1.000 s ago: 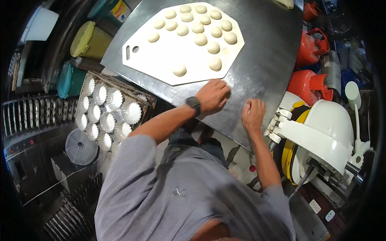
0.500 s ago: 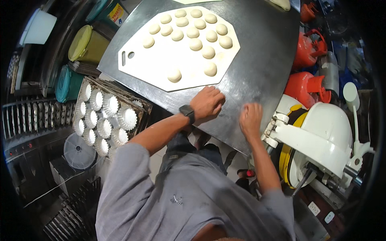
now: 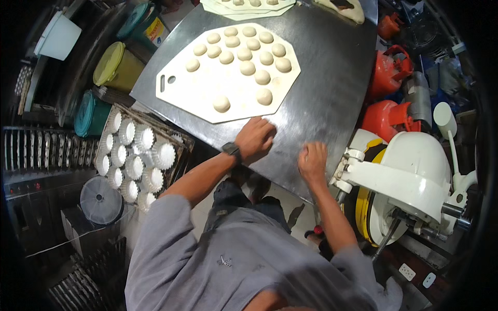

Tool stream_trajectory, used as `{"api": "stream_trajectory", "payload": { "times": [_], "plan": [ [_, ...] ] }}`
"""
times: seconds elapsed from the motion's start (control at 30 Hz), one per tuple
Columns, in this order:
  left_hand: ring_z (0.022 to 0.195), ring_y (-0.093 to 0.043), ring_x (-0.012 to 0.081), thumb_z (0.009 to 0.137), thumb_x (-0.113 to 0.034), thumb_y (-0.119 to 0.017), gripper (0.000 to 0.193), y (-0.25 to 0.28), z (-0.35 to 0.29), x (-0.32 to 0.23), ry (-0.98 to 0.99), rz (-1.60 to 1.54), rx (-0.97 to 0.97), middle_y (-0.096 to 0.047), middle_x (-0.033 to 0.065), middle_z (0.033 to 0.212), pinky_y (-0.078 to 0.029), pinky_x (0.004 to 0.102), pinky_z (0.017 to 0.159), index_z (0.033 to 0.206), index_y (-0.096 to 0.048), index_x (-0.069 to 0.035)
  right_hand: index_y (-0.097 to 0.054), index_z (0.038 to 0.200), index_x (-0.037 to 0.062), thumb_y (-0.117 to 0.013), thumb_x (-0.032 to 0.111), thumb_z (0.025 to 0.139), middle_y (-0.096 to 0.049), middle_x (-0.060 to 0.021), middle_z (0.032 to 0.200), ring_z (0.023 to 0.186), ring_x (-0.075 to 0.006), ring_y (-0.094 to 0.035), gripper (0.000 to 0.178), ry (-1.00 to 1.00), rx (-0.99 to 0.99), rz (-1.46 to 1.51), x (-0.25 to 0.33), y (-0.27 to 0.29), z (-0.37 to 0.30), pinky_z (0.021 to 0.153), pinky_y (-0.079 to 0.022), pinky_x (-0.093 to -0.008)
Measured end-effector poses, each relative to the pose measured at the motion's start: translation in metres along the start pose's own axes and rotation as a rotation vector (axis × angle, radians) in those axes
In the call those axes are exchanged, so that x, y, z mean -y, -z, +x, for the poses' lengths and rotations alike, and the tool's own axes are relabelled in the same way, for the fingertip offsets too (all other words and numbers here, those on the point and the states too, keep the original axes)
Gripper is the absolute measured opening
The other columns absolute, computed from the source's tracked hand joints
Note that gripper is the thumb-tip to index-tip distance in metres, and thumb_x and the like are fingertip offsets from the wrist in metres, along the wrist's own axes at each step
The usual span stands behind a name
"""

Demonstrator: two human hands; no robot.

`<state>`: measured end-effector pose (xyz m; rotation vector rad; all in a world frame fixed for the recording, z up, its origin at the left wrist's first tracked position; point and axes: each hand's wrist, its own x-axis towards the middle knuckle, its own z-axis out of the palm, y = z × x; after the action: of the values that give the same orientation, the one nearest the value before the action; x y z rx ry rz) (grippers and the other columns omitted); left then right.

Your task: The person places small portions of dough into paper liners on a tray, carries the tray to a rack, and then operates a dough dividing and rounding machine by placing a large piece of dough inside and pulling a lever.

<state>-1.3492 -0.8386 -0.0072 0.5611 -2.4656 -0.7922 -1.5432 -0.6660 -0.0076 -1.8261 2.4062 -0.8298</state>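
Observation:
On the metal table [image 3: 332, 67] my left hand [image 3: 254, 139], with a dark watch at the wrist, rests curled palm-down just off the near edge of a cream board [image 3: 179, 96]. My right hand [image 3: 313, 159] is curled on the metal farther right, near the table's front edge. The fingers of both are bent in, and whatever lies beneath them is hidden. Several round dough balls [image 3: 247, 68] sit in loose rows on the board. Two of them, a near dough ball [image 3: 221, 103] and another dough ball [image 3: 263, 97], lie closest to my left hand.
A second board [image 3: 249, 14] with dough balls is at the table's far edge, beside a larger dough piece [image 3: 345, 10]. Left stands a tray of fluted tins [image 3: 135, 166]. A white mixer [image 3: 415, 160] and red gas cylinders [image 3: 386, 119] crowd the right side.
The view has shifted slightly, bringing more of the far board and large dough piece into sight. Both hands stay curled on the table in nearly the same places.

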Motion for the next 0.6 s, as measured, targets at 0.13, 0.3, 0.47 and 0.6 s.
{"api": "stream_trajectory", "payload": {
  "times": [0.13, 0.3, 0.47, 0.6],
  "plan": [
    [0.093, -0.057, 0.0316, 0.080, -0.011, -0.067, 0.016, -0.031, 0.016, -0.026, 0.187, -0.006, -0.106, -0.062, 0.0105, 0.093, -0.048, 0.0415, 0.086, 0.095, -0.065, -0.007, -0.059, 0.090, 0.0052, -0.058, 0.005, 0.082, -0.058, -0.0139, 0.091, 0.092, -0.0360, -0.053, 0.008, -0.045, -0.044, 0.091, 0.032, -0.013, 0.027, 0.086, -0.043, -0.0472],
    [0.090, -0.057, 0.0308, 0.081, -0.010, -0.066, 0.016, -0.011, -0.042, -0.020, 0.039, -0.162, -0.074, -0.062, 0.0098, 0.091, -0.048, 0.0404, 0.086, 0.097, -0.067, -0.007, -0.058, 0.088, 0.0047, -0.060, 0.005, 0.081, -0.058, -0.0143, 0.090, 0.090, -0.0359, -0.054, 0.007, 0.110, 0.025, 0.162, 0.035, 0.006, -0.043, 0.083, -0.043, -0.0475],
    [0.091, -0.056, 0.0299, 0.081, -0.013, -0.066, 0.012, 0.019, -0.019, 0.007, -0.051, -0.022, 0.108, -0.061, 0.0095, 0.088, -0.047, 0.0408, 0.086, 0.092, -0.066, -0.008, -0.058, 0.087, 0.0049, -0.061, 0.007, 0.083, -0.057, -0.0145, 0.088, 0.087, -0.0365, -0.054, 0.005, 0.052, -0.067, -0.062, -0.009, 0.015, -0.018, 0.082, -0.044, -0.0486],
    [0.091, -0.057, 0.0315, 0.079, -0.011, -0.066, 0.009, -0.027, 0.001, -0.009, 0.053, -0.088, -0.137, -0.062, 0.0115, 0.089, -0.048, 0.0415, 0.085, 0.086, -0.066, -0.005, -0.058, 0.086, 0.0049, -0.060, 0.007, 0.084, -0.058, -0.0153, 0.088, 0.088, -0.0370, -0.054, 0.004, -0.084, -0.164, -0.044, 0.028, -0.022, 0.016, 0.083, -0.043, -0.0477]
  ]
}}
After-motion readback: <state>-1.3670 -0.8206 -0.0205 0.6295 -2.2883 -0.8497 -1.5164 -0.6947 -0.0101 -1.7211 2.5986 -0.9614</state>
